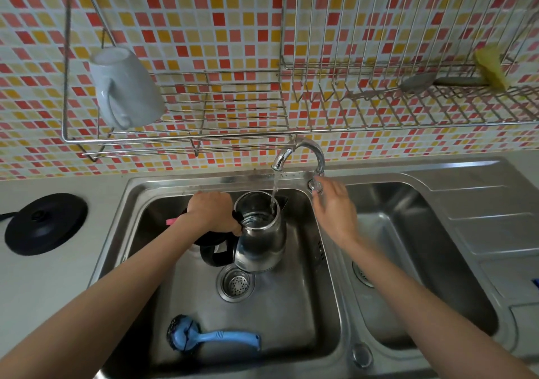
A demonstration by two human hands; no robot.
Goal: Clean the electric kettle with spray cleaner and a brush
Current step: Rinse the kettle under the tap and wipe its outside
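Rinsing the kettle (259,232) under the running faucet (300,154), I am gripping its black handle with my left hand (214,213), holding it upright over the drain in the left sink basin (291,335). My right hand (334,206), at three o'clock, is pinching the tap knob (315,185). Shutting off the water probably comes next. The blue brush (210,338) is lying at six o'clock.

White mug (124,86) hangs upturned at wire rack (180,121) left end; yellow cloth (491,67) and ladle (417,82) lie at its right end.
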